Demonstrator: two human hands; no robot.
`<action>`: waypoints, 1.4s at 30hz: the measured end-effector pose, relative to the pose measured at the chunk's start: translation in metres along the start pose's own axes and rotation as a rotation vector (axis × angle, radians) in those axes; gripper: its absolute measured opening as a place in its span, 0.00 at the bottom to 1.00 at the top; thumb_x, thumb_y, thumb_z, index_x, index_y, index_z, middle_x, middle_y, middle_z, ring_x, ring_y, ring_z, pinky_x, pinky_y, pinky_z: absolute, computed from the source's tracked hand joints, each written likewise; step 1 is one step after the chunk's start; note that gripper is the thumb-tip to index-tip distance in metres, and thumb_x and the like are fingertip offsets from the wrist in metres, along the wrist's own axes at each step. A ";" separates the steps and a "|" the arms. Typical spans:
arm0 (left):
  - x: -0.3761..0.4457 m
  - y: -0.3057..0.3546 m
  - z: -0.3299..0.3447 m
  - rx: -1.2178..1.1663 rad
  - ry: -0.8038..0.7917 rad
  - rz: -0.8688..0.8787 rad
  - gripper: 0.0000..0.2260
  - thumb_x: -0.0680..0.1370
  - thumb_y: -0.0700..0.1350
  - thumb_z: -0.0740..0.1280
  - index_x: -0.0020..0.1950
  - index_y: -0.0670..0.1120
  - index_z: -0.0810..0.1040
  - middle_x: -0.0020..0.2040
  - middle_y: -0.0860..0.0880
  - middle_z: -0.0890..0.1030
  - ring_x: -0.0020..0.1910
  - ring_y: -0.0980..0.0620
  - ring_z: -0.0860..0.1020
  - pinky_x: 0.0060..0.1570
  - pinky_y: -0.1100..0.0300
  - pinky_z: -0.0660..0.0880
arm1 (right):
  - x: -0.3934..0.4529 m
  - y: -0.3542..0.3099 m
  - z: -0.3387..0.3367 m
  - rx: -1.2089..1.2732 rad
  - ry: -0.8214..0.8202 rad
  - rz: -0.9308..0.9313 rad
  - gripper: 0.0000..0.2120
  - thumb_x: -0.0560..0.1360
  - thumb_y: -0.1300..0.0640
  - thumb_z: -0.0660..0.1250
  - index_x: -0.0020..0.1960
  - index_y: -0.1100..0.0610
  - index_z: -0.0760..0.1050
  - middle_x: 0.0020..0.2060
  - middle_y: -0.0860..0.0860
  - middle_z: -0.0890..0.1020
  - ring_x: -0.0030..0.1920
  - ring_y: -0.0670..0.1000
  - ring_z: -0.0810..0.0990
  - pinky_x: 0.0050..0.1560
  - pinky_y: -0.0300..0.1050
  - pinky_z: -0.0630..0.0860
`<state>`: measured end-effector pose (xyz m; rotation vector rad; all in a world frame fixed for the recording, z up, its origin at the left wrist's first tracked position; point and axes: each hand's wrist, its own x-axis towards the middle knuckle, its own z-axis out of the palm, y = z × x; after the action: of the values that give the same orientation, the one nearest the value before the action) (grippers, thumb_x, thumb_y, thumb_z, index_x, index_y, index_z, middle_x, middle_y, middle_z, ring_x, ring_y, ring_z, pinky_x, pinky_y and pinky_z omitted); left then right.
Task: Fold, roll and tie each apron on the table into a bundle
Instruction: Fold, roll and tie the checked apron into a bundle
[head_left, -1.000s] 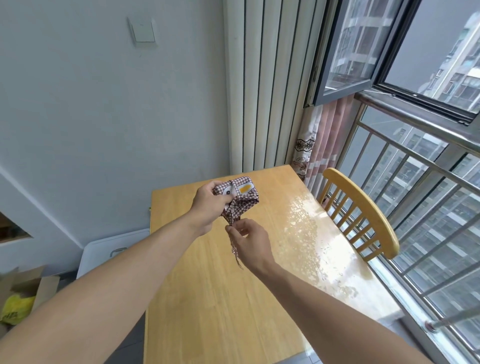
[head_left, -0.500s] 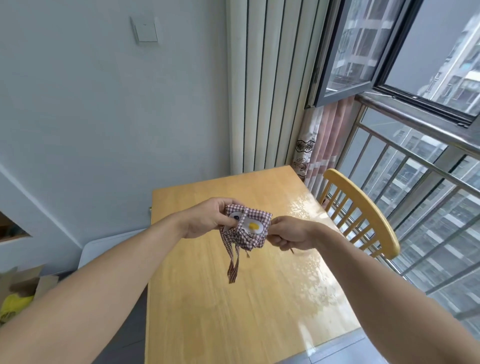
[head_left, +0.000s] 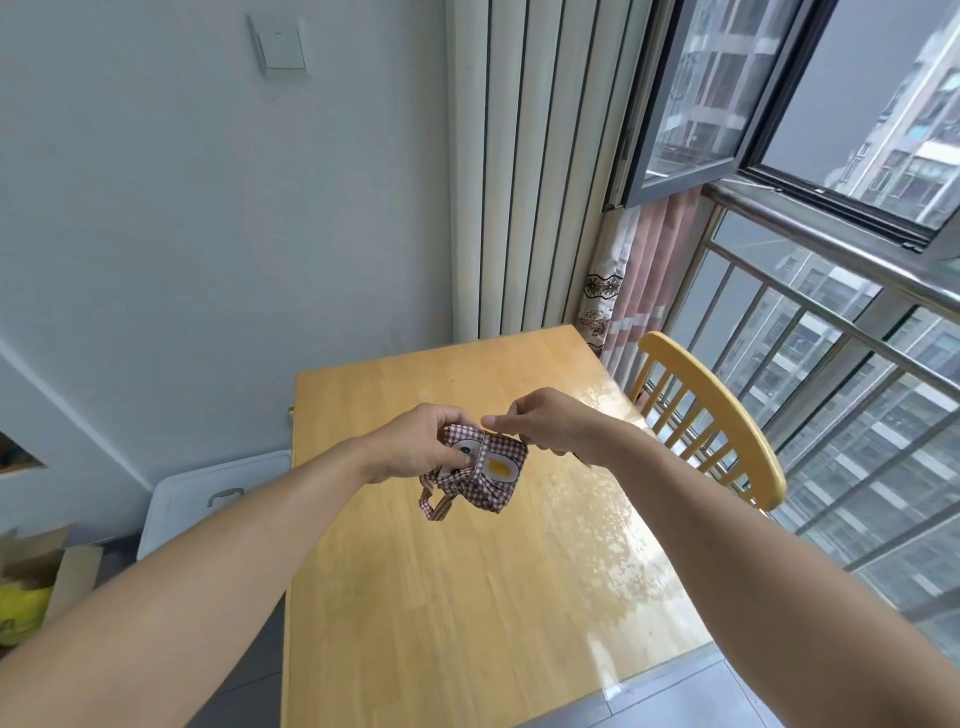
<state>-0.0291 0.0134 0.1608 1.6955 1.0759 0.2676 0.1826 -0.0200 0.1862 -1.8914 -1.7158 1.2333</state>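
Apron (head_left: 480, 480): small red-and-white checks, white patch with yellow blob, second white patch with dark spot. Strap (head_left: 435, 503): same checks. Table (head_left: 467, 597): light yellow-brown wood, shiny. Chair (head_left: 717, 410): same yellow wood. Wall (head_left: 182, 234): pale grey-blue. Switch (head_left: 280, 49): white. Blinds (head_left: 535, 166): cream stripes. Curtain (head_left: 644, 280): pink, with white part showing dark flower pattern. Window frame (head_left: 691, 166): dark grey. Bin (head_left: 208, 499): white. Box (head_left: 47, 566): brown, something yellow inside.
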 end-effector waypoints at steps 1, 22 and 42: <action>-0.001 -0.001 0.003 0.010 0.023 0.000 0.11 0.76 0.37 0.73 0.55 0.49 0.81 0.51 0.46 0.86 0.49 0.49 0.85 0.48 0.52 0.83 | -0.002 -0.003 0.002 -0.032 0.022 -0.008 0.21 0.76 0.38 0.70 0.42 0.57 0.78 0.32 0.48 0.75 0.31 0.48 0.68 0.29 0.40 0.62; -0.005 -0.012 0.020 -0.711 0.262 0.146 0.16 0.74 0.22 0.65 0.46 0.43 0.73 0.41 0.46 0.81 0.40 0.51 0.80 0.39 0.61 0.79 | -0.011 0.026 0.042 1.138 -0.168 0.249 0.08 0.83 0.64 0.61 0.54 0.66 0.78 0.39 0.55 0.85 0.32 0.45 0.81 0.28 0.33 0.76; -0.038 -0.072 0.014 0.079 0.067 0.055 0.06 0.73 0.42 0.73 0.46 0.53 0.85 0.47 0.56 0.85 0.51 0.56 0.82 0.53 0.55 0.78 | 0.019 0.048 0.111 0.852 -0.141 0.265 0.10 0.80 0.68 0.66 0.60 0.67 0.78 0.55 0.63 0.84 0.54 0.58 0.84 0.59 0.55 0.81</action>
<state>-0.0792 -0.0218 0.1062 1.7998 1.1034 0.3226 0.1297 -0.0484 0.0796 -1.5237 -0.7571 1.8391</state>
